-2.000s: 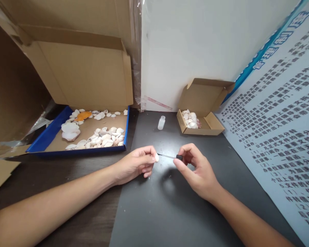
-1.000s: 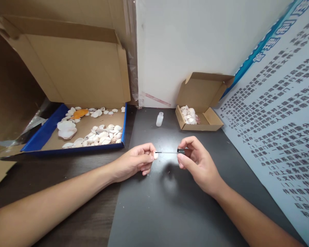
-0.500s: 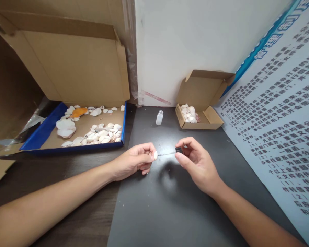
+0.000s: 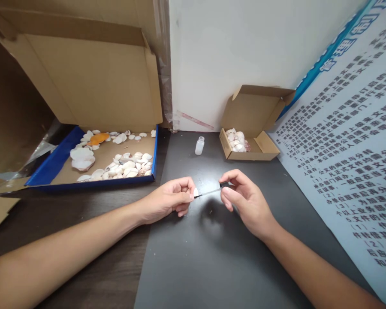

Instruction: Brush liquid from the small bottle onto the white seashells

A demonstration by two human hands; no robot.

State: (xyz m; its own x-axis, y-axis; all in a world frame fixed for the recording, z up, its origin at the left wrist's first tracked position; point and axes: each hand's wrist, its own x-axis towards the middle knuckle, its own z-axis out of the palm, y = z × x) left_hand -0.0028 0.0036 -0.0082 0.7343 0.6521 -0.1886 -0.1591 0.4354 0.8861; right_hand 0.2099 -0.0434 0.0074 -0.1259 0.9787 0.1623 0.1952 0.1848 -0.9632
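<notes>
Between thumb and fingers, my left hand (image 4: 176, 197) pinches a small white seashell (image 4: 196, 192). My right hand (image 4: 244, 199) is closed on the black cap of a thin brush (image 4: 210, 192). The brush's dark tip meets the shell at its near edge, close to my left thumb. Beyond both hands, a small whitish bottle (image 4: 200, 146) stands upright on the dark table without its cap.
On the left, an open blue-sided cardboard box (image 4: 93, 185) holds many shells, one orange. At the back right, a smaller open cardboard box (image 4: 252, 157) contains white shells. A printed poster (image 4: 350, 150) borders the right side; a white wall (image 4: 231, 43) rises behind.
The brush tip has shifted to the shell's near edge and now slants more. The shell has turned in my left fingers, and my right fingers have rolled the cap slightly.
</notes>
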